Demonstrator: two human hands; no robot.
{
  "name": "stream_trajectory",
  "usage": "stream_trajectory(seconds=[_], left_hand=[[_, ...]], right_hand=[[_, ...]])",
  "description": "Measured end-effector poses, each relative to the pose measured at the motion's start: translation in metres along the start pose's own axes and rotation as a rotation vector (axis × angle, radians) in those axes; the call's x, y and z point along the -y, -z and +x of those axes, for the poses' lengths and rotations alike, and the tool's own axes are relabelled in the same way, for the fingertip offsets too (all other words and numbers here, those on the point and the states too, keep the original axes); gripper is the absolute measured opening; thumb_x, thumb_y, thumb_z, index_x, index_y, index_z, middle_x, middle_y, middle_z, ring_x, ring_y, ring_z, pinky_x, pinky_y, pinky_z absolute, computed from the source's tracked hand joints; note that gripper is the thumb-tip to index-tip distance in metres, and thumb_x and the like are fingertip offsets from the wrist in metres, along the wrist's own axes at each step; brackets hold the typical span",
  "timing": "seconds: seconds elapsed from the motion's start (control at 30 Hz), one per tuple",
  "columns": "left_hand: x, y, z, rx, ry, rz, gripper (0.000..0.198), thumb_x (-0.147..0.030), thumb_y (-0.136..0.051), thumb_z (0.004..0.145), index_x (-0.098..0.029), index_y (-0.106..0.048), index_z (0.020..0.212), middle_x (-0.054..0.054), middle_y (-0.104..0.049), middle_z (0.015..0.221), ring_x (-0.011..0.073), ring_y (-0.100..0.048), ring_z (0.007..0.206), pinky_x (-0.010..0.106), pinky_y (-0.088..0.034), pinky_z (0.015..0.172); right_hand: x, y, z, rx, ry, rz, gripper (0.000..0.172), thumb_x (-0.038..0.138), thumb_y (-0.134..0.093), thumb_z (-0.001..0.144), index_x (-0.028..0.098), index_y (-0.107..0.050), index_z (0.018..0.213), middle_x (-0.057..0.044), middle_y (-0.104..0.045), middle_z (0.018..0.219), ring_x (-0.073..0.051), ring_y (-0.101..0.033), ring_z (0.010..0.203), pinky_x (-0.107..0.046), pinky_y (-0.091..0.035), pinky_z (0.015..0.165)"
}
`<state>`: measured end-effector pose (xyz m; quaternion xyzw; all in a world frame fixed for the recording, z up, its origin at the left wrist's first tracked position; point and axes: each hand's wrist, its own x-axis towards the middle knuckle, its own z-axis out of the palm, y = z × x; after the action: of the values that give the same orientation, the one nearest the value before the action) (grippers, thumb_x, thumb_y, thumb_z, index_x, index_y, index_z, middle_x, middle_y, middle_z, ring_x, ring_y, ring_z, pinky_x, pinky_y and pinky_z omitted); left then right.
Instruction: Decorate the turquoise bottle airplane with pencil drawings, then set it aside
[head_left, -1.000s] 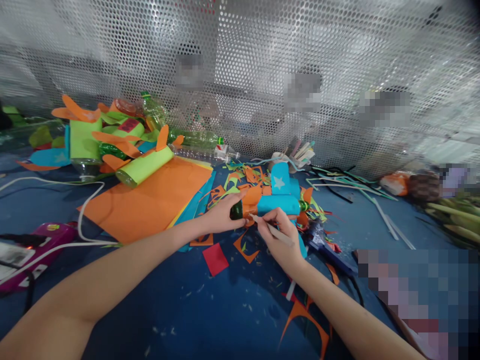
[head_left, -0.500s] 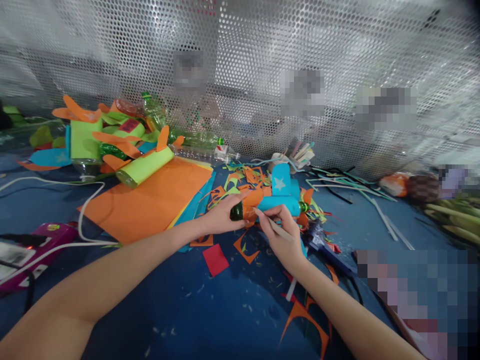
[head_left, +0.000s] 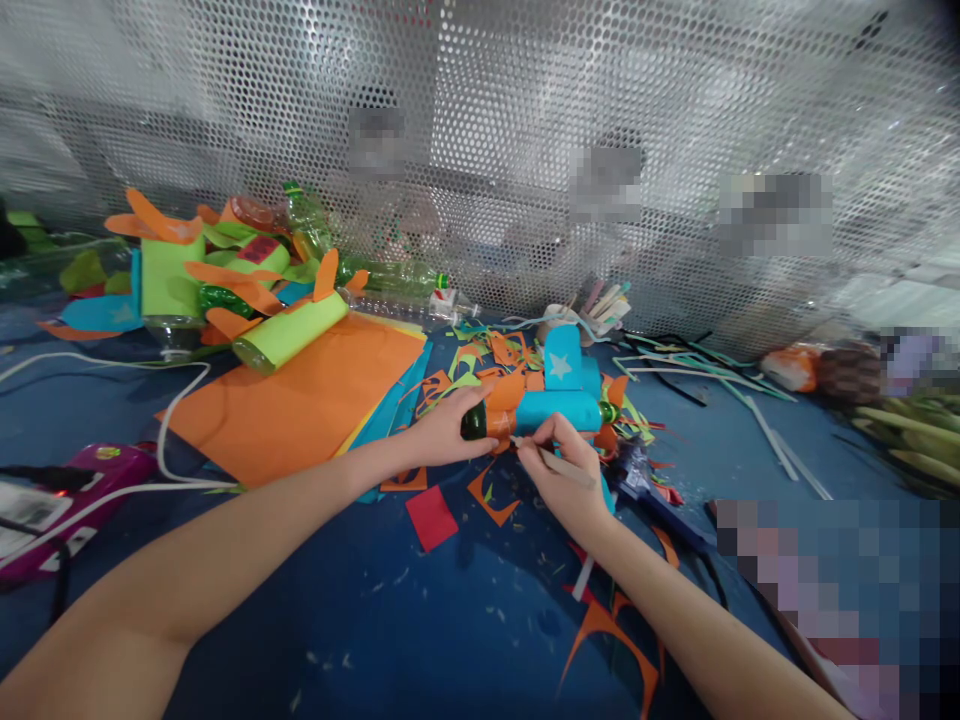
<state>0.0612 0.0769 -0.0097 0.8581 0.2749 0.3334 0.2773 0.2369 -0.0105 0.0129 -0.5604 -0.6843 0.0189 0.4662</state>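
My left hand [head_left: 448, 428] is wrapped round the dark base end of a green plastic bottle [head_left: 559, 409], which lies on its side. Blue paper covers the bottle's middle, with an orange paper band [head_left: 502, 424] beside my fingers. Thin pale lines show on that band. My right hand [head_left: 566, 480] pinches a slim whitish pen [head_left: 564, 467], its tip at the lower edge of the orange band. A blue paper fin [head_left: 562, 358] with a pale star stands up from the bottle. My right fingers partly hide the bottle's lower side.
Paper-covered bottles [head_left: 292, 332] pile up at the left beside stacked orange sheets [head_left: 300, 410]. Cut paper scraps surround the bottle. A blue glue gun [head_left: 664, 505] lies right of my hand, and a red paper square [head_left: 432, 519] in front. Perforated metal [head_left: 480, 110] rises behind; people show through it.
The pen tip has slid down the orange band to its lower edge, and my right fingers have lowered slightly. My left hand and the bottle hold their place.
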Motion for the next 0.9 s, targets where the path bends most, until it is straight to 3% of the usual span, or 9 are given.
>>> stream_trajectory(seconds=[0.4, 0.9], left_hand=[[0.0003, -0.0007, 0.0011, 0.005, 0.034, -0.007, 0.074, -0.038, -0.064, 0.073, -0.016, -0.035, 0.137, 0.015, -0.05, 0.13, 0.0295, -0.049, 0.12, 0.045, -0.04, 0.102], [-0.0033, 0.001, 0.0013, -0.005, 0.034, -0.002, 0.07, -0.048, -0.065, 0.073, -0.018, -0.041, 0.132, 0.012, -0.055, 0.117, 0.0278, -0.054, 0.107, 0.043, -0.046, 0.092]], right_hand=[[-0.0014, -0.0009, -0.0028, 0.023, -0.074, 0.015, 0.02, 0.024, -0.06, 0.078, 0.023, -0.043, 0.067, 0.004, -0.051, 0.06, -0.013, -0.048, 0.055, -0.025, -0.038, 0.055], [0.007, -0.0017, 0.0014, 0.056, -0.067, 0.052, 0.02, 0.035, -0.063, 0.082, 0.022, -0.052, 0.071, 0.0, -0.061, 0.065, -0.016, -0.057, 0.062, -0.029, -0.043, 0.057]])
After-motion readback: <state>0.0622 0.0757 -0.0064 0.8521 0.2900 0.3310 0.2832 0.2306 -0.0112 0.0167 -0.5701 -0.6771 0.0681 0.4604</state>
